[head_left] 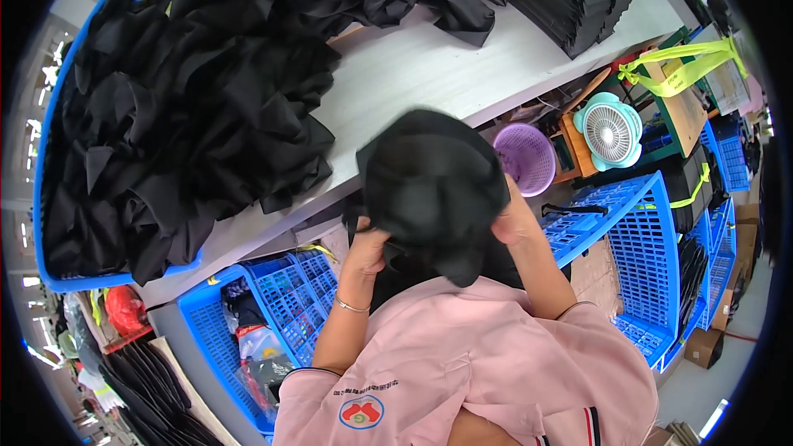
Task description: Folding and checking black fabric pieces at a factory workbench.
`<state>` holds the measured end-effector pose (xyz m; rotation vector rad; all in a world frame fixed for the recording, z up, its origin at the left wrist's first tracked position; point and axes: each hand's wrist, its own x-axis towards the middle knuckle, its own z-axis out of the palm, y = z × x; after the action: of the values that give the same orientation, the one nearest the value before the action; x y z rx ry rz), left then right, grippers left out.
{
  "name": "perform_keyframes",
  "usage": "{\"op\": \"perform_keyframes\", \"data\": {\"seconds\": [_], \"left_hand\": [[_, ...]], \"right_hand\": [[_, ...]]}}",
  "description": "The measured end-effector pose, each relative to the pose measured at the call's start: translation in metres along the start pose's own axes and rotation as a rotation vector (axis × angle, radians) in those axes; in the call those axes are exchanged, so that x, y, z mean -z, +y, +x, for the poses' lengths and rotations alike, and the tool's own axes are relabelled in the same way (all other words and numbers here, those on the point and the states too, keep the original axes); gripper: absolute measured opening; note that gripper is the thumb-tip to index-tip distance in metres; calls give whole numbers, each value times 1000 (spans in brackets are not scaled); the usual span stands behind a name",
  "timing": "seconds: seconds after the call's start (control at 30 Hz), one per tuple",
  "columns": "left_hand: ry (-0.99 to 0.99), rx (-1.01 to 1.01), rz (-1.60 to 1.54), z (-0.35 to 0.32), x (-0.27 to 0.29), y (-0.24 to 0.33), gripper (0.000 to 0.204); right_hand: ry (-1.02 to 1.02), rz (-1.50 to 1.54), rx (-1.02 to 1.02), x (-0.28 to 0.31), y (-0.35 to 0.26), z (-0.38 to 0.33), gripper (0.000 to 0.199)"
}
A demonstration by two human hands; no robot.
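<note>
A black cloth piece (434,186), smeared by motion, hangs spread between my two hands in front of my chest. My left hand (370,246) is closed on its lower left edge, some fingers hidden behind the fabric. On the opposite side my right hand (515,216) grips the right edge, its fingertips partly covered by cloth. Just beyond is the pale table (388,74). A large heap of crumpled black cloth (198,107) lies at its left, partly inside a blue bin (48,198).
More black cloth lies along the far side, beside a stack of flat black pieces (570,8). Blue crates stand at my left (206,322) and right (648,256). A purple basket (529,157) and a turquoise fan (610,132) are right of the table edge.
</note>
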<state>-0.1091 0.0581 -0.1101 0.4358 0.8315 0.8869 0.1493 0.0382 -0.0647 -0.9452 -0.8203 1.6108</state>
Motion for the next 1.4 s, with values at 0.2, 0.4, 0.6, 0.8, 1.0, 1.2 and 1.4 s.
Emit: {"op": "perform_keyframes", "data": {"seconds": [0.2,0.4,0.6,0.8,1.0,1.2,1.4], "left_hand": [[81,-127,143,-17,-35,10,52],[144,-298,493,-6,-41,-5,36],[88,-373,420,-15,-64,20,23],[131,-453,504,-10,-39,31,22],[36,-685,1219,-25,-58,29,12],[165,-239,307,-14,-62,36,27],[100,-189,164,-5,-62,34,37]], "right_hand": [[179,192,-224,-30,5,2,29],[187,-546,-105,-41,-23,-5,20],[333,-452,10,-6,-8,8,21],[465,-337,149,-2,-44,7,19],[561,-1354,512,-25,-29,24,27],[660,-535,443,17,-59,39,19],[176,-333,-70,20,-44,-8,59]]}}
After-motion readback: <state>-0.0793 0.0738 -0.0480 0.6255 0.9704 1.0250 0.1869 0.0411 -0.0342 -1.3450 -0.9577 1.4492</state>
